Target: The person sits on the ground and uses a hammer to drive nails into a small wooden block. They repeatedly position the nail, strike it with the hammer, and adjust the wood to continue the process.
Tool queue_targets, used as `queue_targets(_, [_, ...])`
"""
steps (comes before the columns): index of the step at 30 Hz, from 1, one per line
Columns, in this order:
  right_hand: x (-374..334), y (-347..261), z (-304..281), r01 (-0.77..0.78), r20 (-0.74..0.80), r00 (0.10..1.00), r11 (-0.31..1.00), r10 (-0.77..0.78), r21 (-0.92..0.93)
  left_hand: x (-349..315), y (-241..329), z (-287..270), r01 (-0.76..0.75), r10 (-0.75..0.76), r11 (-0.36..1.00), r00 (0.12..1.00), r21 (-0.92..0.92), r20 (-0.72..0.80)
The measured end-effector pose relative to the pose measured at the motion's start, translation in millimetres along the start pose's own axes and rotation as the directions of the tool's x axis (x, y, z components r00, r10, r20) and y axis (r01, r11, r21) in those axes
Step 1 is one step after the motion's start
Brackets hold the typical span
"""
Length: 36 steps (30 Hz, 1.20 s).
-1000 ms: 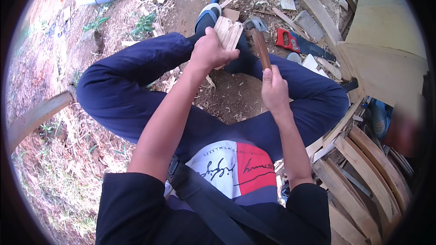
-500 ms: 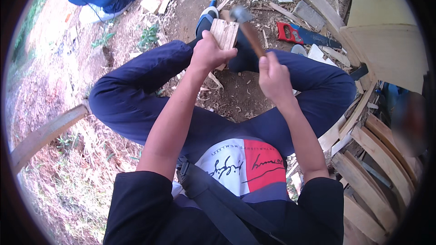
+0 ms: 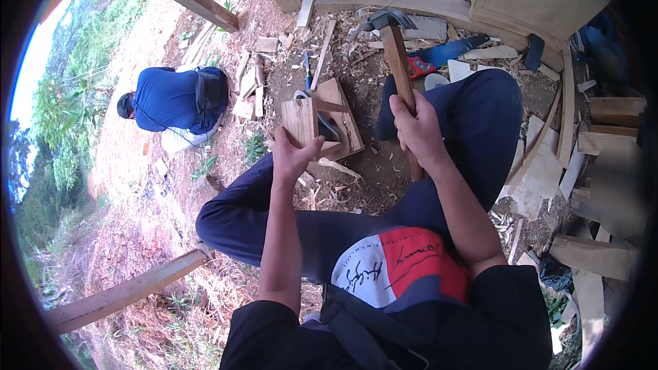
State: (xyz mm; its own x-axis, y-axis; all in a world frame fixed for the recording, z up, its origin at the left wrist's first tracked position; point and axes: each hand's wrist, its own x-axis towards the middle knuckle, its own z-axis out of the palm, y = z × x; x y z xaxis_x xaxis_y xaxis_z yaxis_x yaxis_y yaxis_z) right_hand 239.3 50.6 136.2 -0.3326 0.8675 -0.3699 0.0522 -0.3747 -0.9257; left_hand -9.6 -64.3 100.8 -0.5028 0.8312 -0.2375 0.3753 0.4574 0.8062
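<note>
My left hand point(image 3: 293, 155) grips a squarish light wooden block point(image 3: 299, 122) between thumb and fingers, out in front of my crossed legs. Beside and behind the block is a wider wooden board point(image 3: 351, 127); whether the two are joined I cannot tell. My right hand point(image 3: 419, 130) is closed round the wooden handle of a claw hammer point(image 3: 396, 55). The hammer stands upright with its dark metal head at the top, to the right of the block and apart from it. A thin blue-handled tool point(image 3: 307, 68) lies just beyond the block.
A handsaw point(image 3: 449, 53) with a red handle lies beyond my right knee. Wood scraps and shavings cover the dirt. A long beam point(image 3: 391, 0) runs across the far side, and curved boards point(image 3: 589, 257) lie at right. Another person point(image 3: 171, 103) in blue crouches at far left.
The view has swung, showing more ground ahead and to the left. The hammer head has moved away from the wooden block and now points up. The block is turned to a different side.
</note>
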Motion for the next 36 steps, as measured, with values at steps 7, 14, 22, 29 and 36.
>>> queue_targets(7, [13, -5, 14, -0.375, 0.178, 0.926, 0.862, 0.333, 0.34, -81, 40, -33, -0.292, 0.279, 0.943, 0.955, -0.161, -0.098])
queue_targets(14, [13, 7, 19, -0.489, 0.47, 0.855, 0.647, 0.221, 0.585, -97, 22, -47, -0.365, 0.371, 0.928, 0.92, -0.071, 0.128])
queue_targets(22, [16, 1, 9, -0.447, 0.381, 0.891, 0.628, 0.248, 0.637, -96, 17, -57, -0.113, 0.196, 0.837, 0.975, -0.536, 0.1])
queue_targets(29, [1, -10, 1, -0.552, 0.606, 0.77, 0.683, 0.198, 0.479, -96, 23, -74, 0.143, 0.118, 0.758, 0.93, -0.636, 0.349])
queue_targets(36, [-11, -3, 25, -0.533, 0.591, 0.759, 0.782, 0.274, 0.322, -112, 39, -89, 0.128, -0.019, 0.909, 0.964, -0.398, 0.266])
